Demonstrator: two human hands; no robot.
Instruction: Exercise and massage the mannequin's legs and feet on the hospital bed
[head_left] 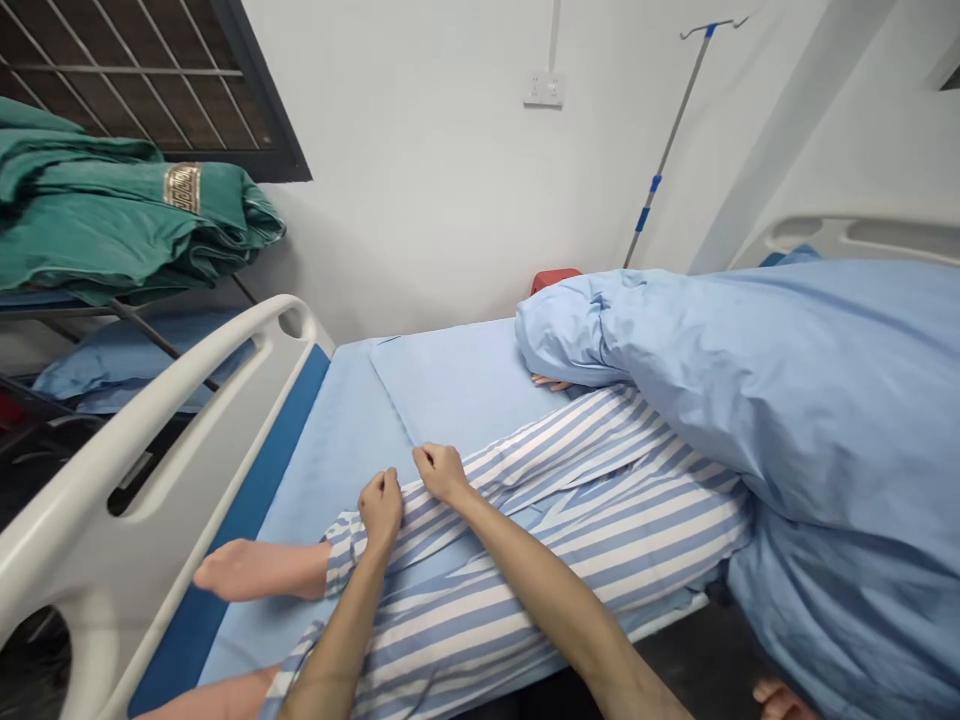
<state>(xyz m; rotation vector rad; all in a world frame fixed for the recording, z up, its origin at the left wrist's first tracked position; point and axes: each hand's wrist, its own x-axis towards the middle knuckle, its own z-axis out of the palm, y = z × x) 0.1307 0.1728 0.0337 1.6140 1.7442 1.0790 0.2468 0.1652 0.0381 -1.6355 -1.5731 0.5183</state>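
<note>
A figure in blue-and-white striped trousers [570,570] lies on the bed, its bare foot [259,570] towards the footboard. My left hand [381,505] is closed just above the lower part of the far trouser leg. Beside it, further up that leg, my right hand [441,470] is also closed. A straight edge or fold in the light blue sheet [322,470] runs up to the right hand's knuckles. What the fingers hold, if anything, is hidden. A blue quilt [750,370] covers the figure's upper body; fingers [551,382] show under its edge.
The white footboard [172,420] stands at the left. Green folded covers [127,210] lie on a rack beyond it. An IV pole [671,140] rises by the wall near a red object [555,278]. Part of another hand [780,700] shows below the quilt at bottom right.
</note>
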